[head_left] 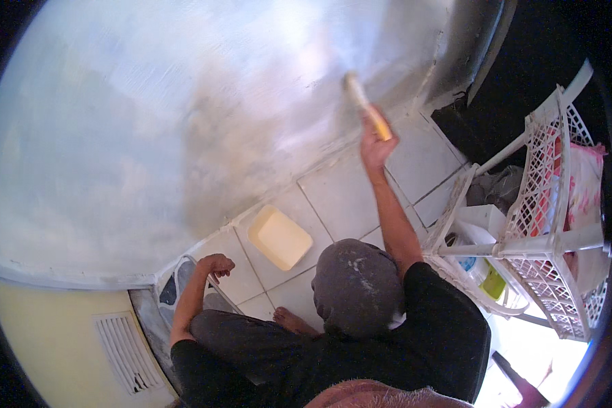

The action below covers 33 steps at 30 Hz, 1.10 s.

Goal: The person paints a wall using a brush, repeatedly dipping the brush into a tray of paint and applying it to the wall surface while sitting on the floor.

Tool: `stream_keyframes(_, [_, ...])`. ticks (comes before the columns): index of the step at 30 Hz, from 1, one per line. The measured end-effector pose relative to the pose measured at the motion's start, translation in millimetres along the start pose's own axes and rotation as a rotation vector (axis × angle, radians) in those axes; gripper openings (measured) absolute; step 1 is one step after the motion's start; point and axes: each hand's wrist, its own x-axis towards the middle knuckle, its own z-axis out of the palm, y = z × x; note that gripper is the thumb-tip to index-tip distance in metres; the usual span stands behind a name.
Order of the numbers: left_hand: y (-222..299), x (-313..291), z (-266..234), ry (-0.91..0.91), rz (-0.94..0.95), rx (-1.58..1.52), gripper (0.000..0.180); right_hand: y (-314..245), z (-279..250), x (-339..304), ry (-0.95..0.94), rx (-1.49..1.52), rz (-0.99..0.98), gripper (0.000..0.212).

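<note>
My right hand (375, 144) is reached out toward the wall, its fingers closed round the yellow handle of a paintbrush (357, 97). Motion smears the brush; its pale head points away from me at the lower wall (265, 129), and contact cannot be made out. The wall surface is patchy white and grey. Out at the left, my left hand (217, 264) hangs with its fingers curled in, close to a metal tube; nothing shows in it. Between my hands a cream rectangular tub (304, 249) sits on the floor tiles.
White floor tiles (340, 194) meet the wall's foot. At the right stands a white plastic lattice shelf rack (538, 183) holding cloths and containers. A metal-framed item with grey and white fabric (177, 282) leans at the left, near a vent grille (126, 350). My grey-clad knee (353, 289) is raised.
</note>
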Motion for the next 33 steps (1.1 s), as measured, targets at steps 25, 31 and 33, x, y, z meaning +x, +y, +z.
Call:
stream_keyframes(25, [39.6, -6.6, -20.7, 0.063, 0.033, -0.055, 0.035, -33.6, 37.2, -48.9, -0.174, 0.228, -0.026, 0.023])
stream_keyframes(31, [30.0, -2.1, -14.3, 0.023, 0.082, -0.012, 0.035, -96.7, 28.0, -106.5, -0.730, 0.361, 0.186, 0.019])
stream_keyframes(33, [24.4, 1.2, -14.1, 0.015, 0.056, -0.075, 0.035, -102.8, 26.1, -114.6, -0.865, 0.376, 0.265, 0.016])
